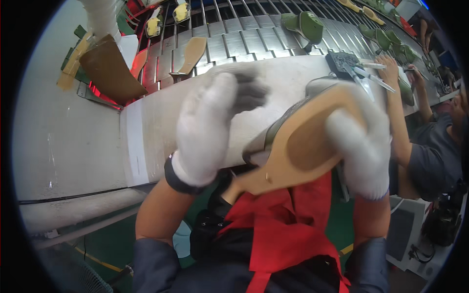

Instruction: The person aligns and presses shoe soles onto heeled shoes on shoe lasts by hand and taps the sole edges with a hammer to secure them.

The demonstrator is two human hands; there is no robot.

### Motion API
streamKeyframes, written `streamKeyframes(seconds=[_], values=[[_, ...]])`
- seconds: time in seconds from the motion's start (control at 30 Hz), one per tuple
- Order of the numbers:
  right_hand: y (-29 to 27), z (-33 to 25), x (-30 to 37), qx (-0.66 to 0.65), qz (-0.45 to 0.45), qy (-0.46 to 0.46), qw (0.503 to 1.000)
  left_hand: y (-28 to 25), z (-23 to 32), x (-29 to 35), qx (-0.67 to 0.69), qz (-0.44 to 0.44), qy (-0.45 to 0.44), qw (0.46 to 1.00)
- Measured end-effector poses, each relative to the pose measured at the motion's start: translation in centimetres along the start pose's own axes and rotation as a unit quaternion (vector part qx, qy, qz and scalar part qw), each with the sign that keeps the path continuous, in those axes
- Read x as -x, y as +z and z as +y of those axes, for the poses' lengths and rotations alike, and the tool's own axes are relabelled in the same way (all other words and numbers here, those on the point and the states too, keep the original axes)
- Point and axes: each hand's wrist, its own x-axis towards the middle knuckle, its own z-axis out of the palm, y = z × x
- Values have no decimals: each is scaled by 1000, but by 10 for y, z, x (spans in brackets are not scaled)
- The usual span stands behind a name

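Observation:
My right hand (364, 141), in a white knit glove, grips a tan shoe sole (278, 168) by its wide forefoot end. A darker oval patch shows on the sole's face, and its narrow end tilts down to the left. Behind it is a dark grey-green piece with a shiny edge (264, 141), perhaps a shoe upper; whether the two are joined I cannot tell. My left hand (210, 122), gloved too, is raised left of the sole and apart from it. Its fingers are stretched out, slightly bent and blurred, with nothing seen in them.
A pale worktable (161, 122) lies beneath my hands. Beyond it runs a metal slat conveyor (244, 44) bearing a tan sole (193, 53) and a green shoe (305, 27). A black holder (342, 63) with brush-like tools stands at right, near a co-worker's arm (398, 112). A brown panel (110, 71) stands left.

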Motion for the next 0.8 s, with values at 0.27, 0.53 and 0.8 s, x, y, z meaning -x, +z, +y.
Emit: streamKeyframes(seconds=[0.27,0.53,0.8], values=[[30,120,50,-396,28,73,915,-61,-81,-3,-104,131,12,986],[48,84,-10,125,-21,-35,991,-83,-55,-54,-177,-66,62,980],[67,35,-112,189,-214,-107,953,-84,-67,-50,27,-3,40,999]])
